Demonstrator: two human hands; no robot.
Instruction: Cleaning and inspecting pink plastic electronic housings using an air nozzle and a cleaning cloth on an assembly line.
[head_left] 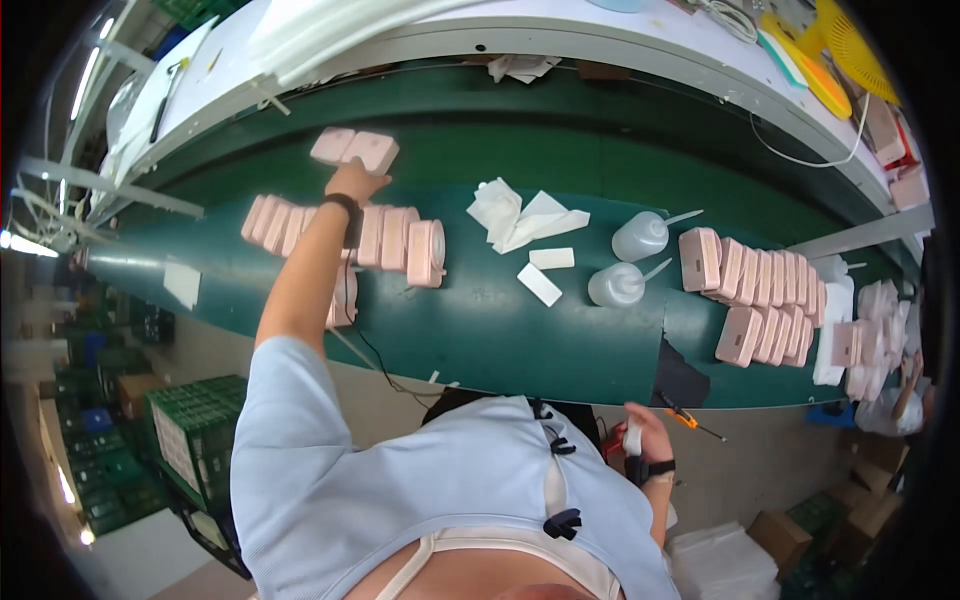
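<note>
My left hand [357, 184] reaches far forward, its fingertips at the near edge of a pale pink box-shaped device [373, 153]. The thumb sticks out to the right, apart from the device, and nothing is gripped. Another pink device [333, 144] lies against it on the left. Under my left forearm runs a row of upright pink devices [420, 252], partly hidden by the arm. My right hand [652, 440] is low beside my body at the bench's near edge, with its fingers closed round a small white cloth [633, 438].
White tissues [520, 218] and two white blocks [540, 285] lie mid-bench. Two spouted bottles [617, 286] stand right of them, then rows of pink devices [745, 275]. An orange-handled screwdriver [684, 416] lies at the near edge. Green crates [200, 430] stand at left; a person [893, 408] is far right.
</note>
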